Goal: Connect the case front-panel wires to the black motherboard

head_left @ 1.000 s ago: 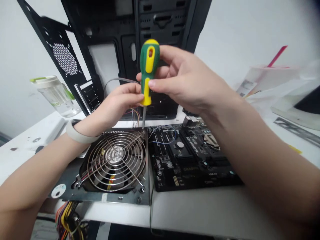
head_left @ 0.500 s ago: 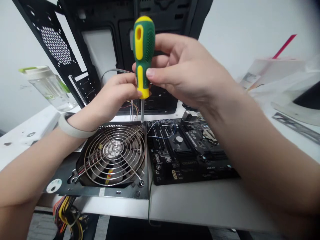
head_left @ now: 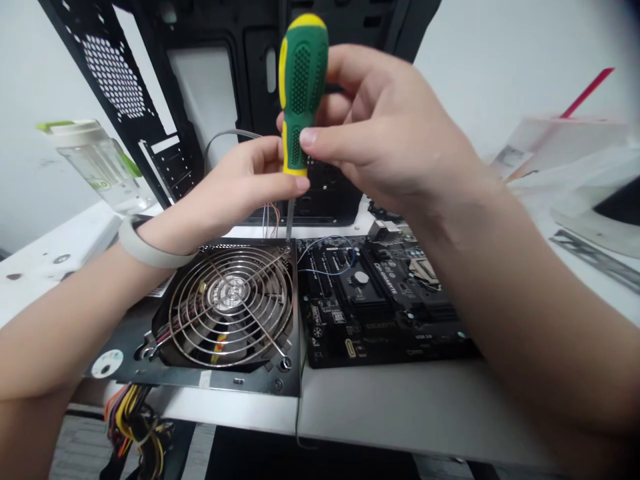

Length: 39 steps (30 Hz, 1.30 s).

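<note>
Resting nearest on the white worktop [head_left: 400, 413] are the power supply [head_left: 210, 347] with its wire fan grille and, just beside it to the right, the black motherboard [head_left: 380, 307]. Above them the screwdriver [head_left: 300, 93] stands upright, long axis vertical, green-and-yellow handle up, tip down on the grille's far right corner; the right hand [head_left: 385, 140] closes its grip on the handle, the left hand [head_left: 240, 187] pinches the handle's lower end. Behind stands the open black computer case [head_left: 210, 100].

screwdriver [head_left: 301, 87] tip too small to tell, case [head_left: 220, 80] top cut off
</note>
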{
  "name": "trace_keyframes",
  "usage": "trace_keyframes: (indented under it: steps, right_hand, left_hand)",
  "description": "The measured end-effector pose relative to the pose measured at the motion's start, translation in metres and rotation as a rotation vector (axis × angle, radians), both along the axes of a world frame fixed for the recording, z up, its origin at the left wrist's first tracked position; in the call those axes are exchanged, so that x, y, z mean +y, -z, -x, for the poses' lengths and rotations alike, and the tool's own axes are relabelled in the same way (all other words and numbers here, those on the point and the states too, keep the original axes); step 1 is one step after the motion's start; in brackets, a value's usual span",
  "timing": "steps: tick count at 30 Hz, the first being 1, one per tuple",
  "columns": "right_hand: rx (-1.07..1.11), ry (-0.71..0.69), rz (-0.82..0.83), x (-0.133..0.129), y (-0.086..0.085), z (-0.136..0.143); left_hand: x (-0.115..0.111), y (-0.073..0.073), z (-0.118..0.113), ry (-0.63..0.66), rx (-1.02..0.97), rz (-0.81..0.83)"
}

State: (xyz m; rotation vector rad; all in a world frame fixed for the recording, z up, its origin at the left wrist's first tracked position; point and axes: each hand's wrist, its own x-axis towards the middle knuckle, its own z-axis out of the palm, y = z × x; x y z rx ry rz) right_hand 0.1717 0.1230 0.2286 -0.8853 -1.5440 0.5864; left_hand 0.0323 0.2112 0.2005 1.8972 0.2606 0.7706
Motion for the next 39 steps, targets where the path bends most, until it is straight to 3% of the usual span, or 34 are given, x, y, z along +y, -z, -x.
trace_keyframes:
  steps: [4, 6, 9, 12, 16, 19, 21, 25, 27, 33, 39]
  right_hand:
    - [-0.137, 0.212, -0.114, 0.002, 0.004, 0.001]
    - [-0.111, 0.150, -0.078, 0.001, 0.005, 0.000]
    - [-0.020, -0.061, 0.027, -0.001, 0.003, -0.002]
    - [0.006, -0.098, 0.005, 0.001, 0.004, -0.004]
    - [-0.064, 0.131, -0.109, 0.004, 0.007, 0.000]
    - [-0.119, 0.308, -0.103, 0.003, 0.007, 0.004]
    - [-0.114, 0.284, -0.065, 0.001, 0.006, 0.005]
    - [-0.057, 0.067, -0.004, -0.002, 0.001, 0.001]
    - [-0.053, 0.031, -0.008, -0.003, -0.001, -0.002]
    - [-0.216, 0.128, -0.058, -0.005, -0.002, -0.002]
    - [-0.273, 0.287, -0.083, -0.001, -0.001, 0.002]
  left_hand:
    - [-0.001, -0.001, -0.002, -0.028, 0.000, -0.013]
    - [0.000, 0.000, -0.002, -0.022, 0.004, -0.029]
    - [0.004, 0.002, -0.002, 0.014, 0.001, -0.018]
    - [0.006, 0.003, -0.001, 0.032, -0.037, 0.011]
    - [0.003, 0.003, -0.001, 0.008, -0.063, -0.047]
    - [-0.001, 0.000, -0.001, -0.001, -0.032, -0.083]
    - [-0.003, -0.001, -0.002, -0.021, -0.027, -0.091]
    - [-0.006, -0.002, -0.001, -0.077, -0.012, -0.091]
    - [-0.007, -0.002, -0.001, -0.083, 0.002, -0.081]
    - [-0.001, 0.000, -0.002, -0.043, -0.033, -0.075]
    - [0.001, -0.002, -0.001, -0.094, 0.030, -0.178]
